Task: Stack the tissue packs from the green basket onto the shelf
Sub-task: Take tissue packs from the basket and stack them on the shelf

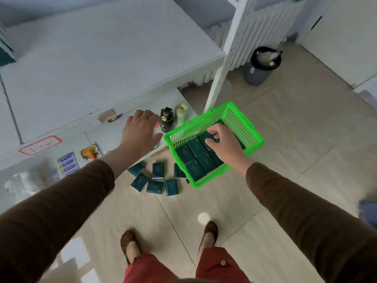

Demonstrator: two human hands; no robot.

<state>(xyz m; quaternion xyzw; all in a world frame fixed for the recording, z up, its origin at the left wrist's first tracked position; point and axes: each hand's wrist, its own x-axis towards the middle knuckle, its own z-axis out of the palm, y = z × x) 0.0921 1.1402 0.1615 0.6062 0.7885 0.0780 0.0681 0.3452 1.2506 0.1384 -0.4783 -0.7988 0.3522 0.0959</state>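
A bright green basket (240, 119) sits tilted beside the white shelf, with several dark teal tissue packs (195, 158) lying inside it. My right hand (222, 144) reaches into the basket, its fingers curled over a pack near the middle. My left hand (140, 129) hovers with relaxed fingers over the lower shelf board (106, 137), holding nothing. Several more teal tissue packs (157, 178) lie scattered on the floor just left of the basket.
A black bottle (167, 119) and a pale green bottle (181, 113) stand on the lower shelf next to the basket. A white shelf post (222, 64) rises behind the basket. A grey bin (263, 66) stands on the tiled floor further back.
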